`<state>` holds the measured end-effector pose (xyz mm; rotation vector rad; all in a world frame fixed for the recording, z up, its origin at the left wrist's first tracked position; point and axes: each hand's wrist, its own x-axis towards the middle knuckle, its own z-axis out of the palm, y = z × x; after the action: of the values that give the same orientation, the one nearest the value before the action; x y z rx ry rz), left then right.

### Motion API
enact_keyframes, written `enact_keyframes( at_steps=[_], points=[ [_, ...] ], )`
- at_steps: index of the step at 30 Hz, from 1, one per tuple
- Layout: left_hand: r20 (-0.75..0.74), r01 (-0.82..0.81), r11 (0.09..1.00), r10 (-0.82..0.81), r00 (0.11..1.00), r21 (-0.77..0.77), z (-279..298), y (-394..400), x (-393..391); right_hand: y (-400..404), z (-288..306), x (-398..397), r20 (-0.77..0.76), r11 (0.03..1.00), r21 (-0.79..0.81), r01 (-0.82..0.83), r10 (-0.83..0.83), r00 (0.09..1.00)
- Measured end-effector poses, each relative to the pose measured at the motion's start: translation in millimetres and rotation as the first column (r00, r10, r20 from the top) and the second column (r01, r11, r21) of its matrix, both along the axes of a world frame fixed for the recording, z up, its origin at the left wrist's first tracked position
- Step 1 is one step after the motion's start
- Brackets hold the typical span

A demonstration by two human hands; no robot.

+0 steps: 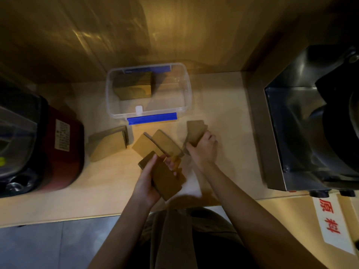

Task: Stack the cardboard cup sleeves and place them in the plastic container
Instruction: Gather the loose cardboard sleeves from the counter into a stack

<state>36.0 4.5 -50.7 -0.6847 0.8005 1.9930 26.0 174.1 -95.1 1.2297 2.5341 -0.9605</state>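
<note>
Head view, left hand: we find the left hand (149,179) near the front edge of the surface (223,117), its grip closed around a stack of flattened cardboard sleeves (167,179) held tilted above the surface.
Head view, right hand: the right hand (203,148) is to the right, its grip closed on a smaller bunch of sleeves (195,132) that stands nearly on end, touching or just above the surface; we cannot tell which.
Head view, loose sleeves: two overlapping sleeves (155,144) lie flat between the hands and the container; a further pile (108,142) lies to the left, just beside the container's blue latch.
Head view, container: the clear plastic container (187,88) sits open against the back wall, blue latches on both long sides. We note a stack of sleeves (134,88) already inside, at its left end; the right half holds none.
Head view, surroundings: a red appliance (64,152) stands at far left, a steel machine (303,123) at right.
</note>
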Motion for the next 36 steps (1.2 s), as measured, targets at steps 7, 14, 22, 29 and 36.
enact_keyframes(
  at_steps=[7, 14, 22, 29, 36],
  points=[
    [0.047, -0.028, 0.995, 0.032, 0.998, -0.097, 2.9, 0.6, -9.2, -3.4, -11.0, -12.1, 0.144, 0.999, 0.046, -0.023, 0.016, 0.989],
    [0.037, -0.008, 0.996, 0.011, 0.999, -0.089, -1.4, 3.6, -16.4, -13.4, -11.4, -10.1, 0.203, 0.972, 0.202, -0.117, 0.075, 0.976],
    [0.039, 0.016, 0.993, -0.011, 0.999, -0.119, -1.2, 5.3, -18.1, -1.3, -8.7, 0.1, 0.193, 0.957, 0.203, -0.207, 0.168, 0.967],
    [0.021, 0.019, 0.995, -0.017, 1.000, -0.097, -0.8, 2.8, -15.1, 24.4, 0.0, -0.4, 0.113, 0.991, -0.001, -0.132, 0.131, 0.985],
    [0.002, 0.005, 1.000, -0.005, 1.000, -0.006, 0.5, 1.6, -7.7, -0.8, 49.1, 16.6, -0.215, 0.857, -0.478, -0.190, 0.096, 0.972]
  ],
)
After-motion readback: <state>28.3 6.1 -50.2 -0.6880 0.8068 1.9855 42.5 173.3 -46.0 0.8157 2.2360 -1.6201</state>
